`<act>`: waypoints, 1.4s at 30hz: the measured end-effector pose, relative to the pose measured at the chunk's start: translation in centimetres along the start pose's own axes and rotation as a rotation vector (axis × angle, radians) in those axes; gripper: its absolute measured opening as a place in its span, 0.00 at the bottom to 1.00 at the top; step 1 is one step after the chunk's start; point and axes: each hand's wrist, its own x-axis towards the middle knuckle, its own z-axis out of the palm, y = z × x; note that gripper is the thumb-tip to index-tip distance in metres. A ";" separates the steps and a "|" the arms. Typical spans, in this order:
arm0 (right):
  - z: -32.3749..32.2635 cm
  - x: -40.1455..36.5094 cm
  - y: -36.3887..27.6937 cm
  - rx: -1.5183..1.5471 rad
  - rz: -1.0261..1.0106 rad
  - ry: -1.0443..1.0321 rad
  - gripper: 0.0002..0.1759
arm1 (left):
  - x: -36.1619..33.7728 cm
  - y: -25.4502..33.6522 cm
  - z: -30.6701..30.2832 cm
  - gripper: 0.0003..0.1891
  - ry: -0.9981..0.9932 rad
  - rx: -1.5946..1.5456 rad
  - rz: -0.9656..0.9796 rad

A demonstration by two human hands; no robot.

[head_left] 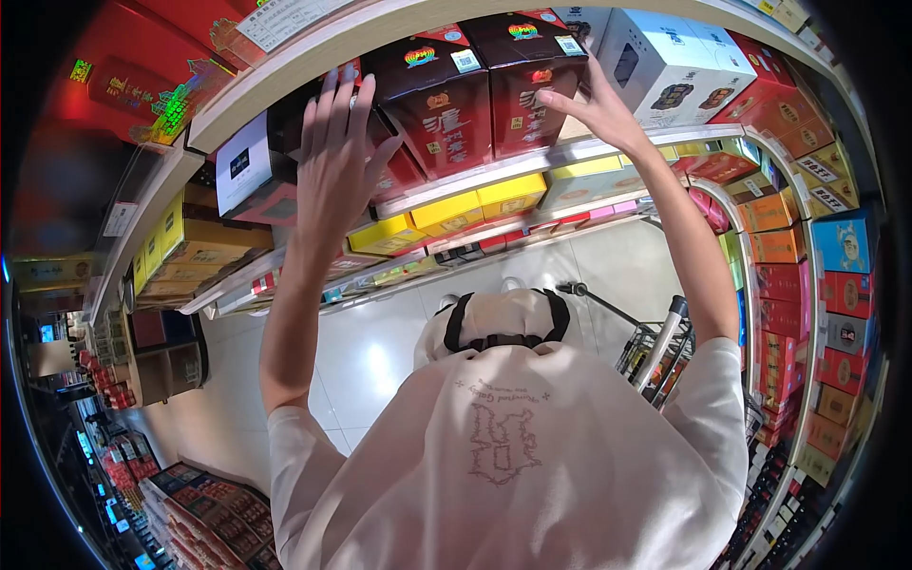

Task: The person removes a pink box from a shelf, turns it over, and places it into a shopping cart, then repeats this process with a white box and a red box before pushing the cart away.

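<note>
Head view: two dark red boxes point(439, 122) stand side by side on the shelf point(475, 182). Probably stiff, slick carton, fairly heavy, contents maybe fragile; best hold is flat on the outer sides, low, base supported. Right hand point(608, 109): grip wide, thumb at front edge of the right box point(519, 122), fingers along its side. Left hand point(334, 157): grip loose, fingers extended beside the left box point(445, 138); can't tell if touching.
</note>
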 end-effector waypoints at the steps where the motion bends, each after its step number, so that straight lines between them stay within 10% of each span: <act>1: 0.2 -0.1 0.2 0.013 0.030 -0.033 0.66 | 0.9 0.1 0.2 0.40 0.012 0.070 0.044; 4: 1.0 0.1 0.9 -0.013 0.110 -0.061 0.56 | 3.8 -0.1 0.8 0.45 -0.084 0.064 0.042; 5: 1.6 -0.1 1.1 0.049 0.061 -0.019 0.38 | 4.0 -0.4 1.3 0.45 -0.059 0.085 0.085; 21: 0.9 -1.1 1.1 0.235 0.134 -0.038 0.34 | 2.6 -1.1 4.3 0.42 0.013 0.022 0.107; 27: 0.2 -2.8 0.2 0.281 0.264 0.033 0.63 | 2.7 -0.9 3.4 0.40 -0.029 -0.044 0.089; 42: 4.1 -20.2 -2.3 0.280 0.587 0.067 0.38 | -3.3 4.7 1.3 0.20 -0.059 -0.655 0.267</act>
